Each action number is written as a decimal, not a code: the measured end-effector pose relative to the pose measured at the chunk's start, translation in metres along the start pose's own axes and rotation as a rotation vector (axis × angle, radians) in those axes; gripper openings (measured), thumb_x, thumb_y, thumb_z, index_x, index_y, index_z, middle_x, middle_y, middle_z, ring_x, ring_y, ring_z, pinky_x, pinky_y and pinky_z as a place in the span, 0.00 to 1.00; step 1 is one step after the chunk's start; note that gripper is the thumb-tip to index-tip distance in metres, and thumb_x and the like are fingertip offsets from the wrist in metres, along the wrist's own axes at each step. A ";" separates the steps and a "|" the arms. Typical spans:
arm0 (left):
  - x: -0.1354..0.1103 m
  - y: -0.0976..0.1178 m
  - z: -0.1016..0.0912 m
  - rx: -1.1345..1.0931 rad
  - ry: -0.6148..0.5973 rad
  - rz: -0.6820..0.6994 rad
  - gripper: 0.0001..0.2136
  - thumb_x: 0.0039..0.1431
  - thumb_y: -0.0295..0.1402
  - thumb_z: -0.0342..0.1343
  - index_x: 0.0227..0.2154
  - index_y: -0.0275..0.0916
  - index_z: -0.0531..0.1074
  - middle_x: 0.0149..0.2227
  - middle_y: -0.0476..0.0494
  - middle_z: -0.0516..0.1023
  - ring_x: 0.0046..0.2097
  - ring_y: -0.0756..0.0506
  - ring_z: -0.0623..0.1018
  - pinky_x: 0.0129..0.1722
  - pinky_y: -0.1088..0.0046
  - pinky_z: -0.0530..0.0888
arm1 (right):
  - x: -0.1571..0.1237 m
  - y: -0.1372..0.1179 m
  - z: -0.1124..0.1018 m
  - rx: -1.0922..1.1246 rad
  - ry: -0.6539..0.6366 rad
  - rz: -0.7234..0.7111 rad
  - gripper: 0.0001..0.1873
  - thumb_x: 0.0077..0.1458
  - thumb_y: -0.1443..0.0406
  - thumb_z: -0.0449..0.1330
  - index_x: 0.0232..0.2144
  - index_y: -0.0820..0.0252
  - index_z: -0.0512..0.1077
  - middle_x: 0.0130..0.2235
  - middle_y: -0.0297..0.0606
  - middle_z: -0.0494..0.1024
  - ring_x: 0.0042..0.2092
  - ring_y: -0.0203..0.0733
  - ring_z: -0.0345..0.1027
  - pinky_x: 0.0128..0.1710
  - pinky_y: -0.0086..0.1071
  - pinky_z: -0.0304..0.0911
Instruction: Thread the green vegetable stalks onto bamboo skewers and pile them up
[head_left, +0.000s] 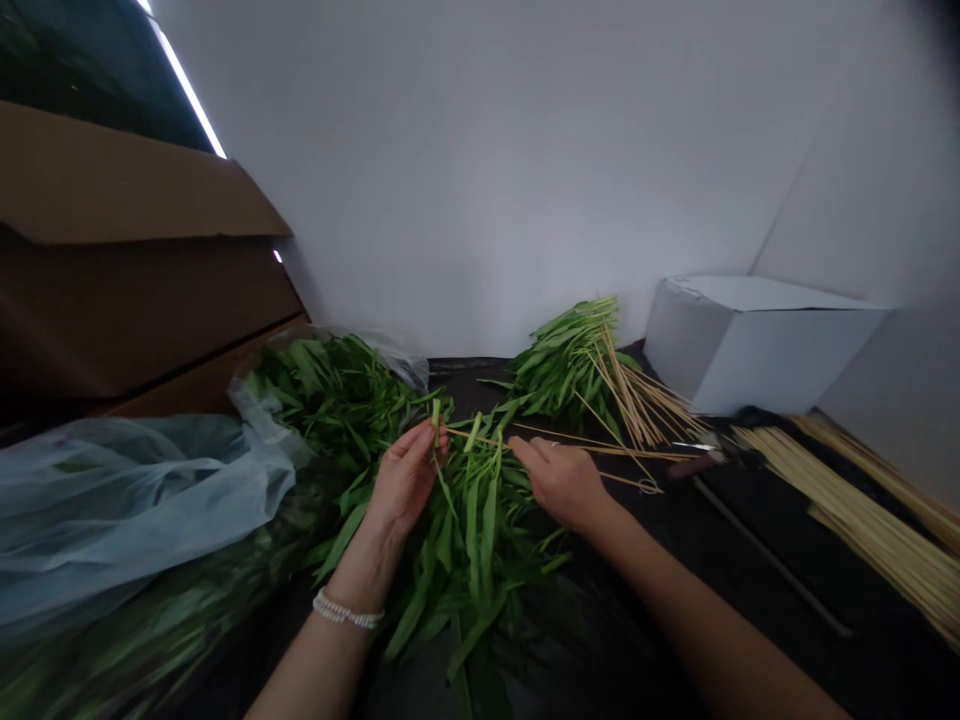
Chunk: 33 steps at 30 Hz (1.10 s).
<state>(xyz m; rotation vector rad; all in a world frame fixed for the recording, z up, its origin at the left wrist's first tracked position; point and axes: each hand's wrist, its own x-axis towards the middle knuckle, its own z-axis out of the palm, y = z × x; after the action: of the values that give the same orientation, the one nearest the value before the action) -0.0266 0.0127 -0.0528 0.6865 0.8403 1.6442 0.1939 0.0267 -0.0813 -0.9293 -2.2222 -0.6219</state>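
Note:
My left hand (411,468), with a bead bracelet at the wrist, pinches a pale green water spinach stem (436,412) upright between thumb and fingers. A thin bamboo skewer (459,432) runs sideways from that stem to my right hand (561,478), whose fingers are closed around it. More cut stems (474,434) sit across the skewer between the hands, their long narrow leaves (487,520) hanging down. Loose leafy greens (420,610) lie beneath both hands on the dark surface. The skewer's tip by the left fingers is partly hidden.
Skewered greens (559,350) are piled at the back, bare skewer ends (645,400) pointing right. A clear plastic bag (150,500) and more greens (322,385) lie left, beside a cardboard box (135,290). At right are a white box (750,340), scissors (694,462) and bundled skewers (855,500).

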 end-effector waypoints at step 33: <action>0.000 -0.001 0.003 0.056 0.063 0.026 0.17 0.30 0.32 0.74 0.28 0.36 0.80 0.28 0.47 0.81 0.28 0.53 0.75 0.34 0.77 0.72 | -0.001 -0.001 0.004 -0.015 -0.002 0.043 0.19 0.56 0.73 0.51 0.48 0.62 0.71 0.29 0.36 0.73 0.28 0.34 0.63 0.27 0.31 0.51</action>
<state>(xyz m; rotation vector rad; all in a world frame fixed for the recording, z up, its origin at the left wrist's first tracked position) -0.0239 0.0135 -0.0525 0.6905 0.9289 1.6780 0.1927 0.0278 -0.0849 -0.9827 -2.1959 -0.6186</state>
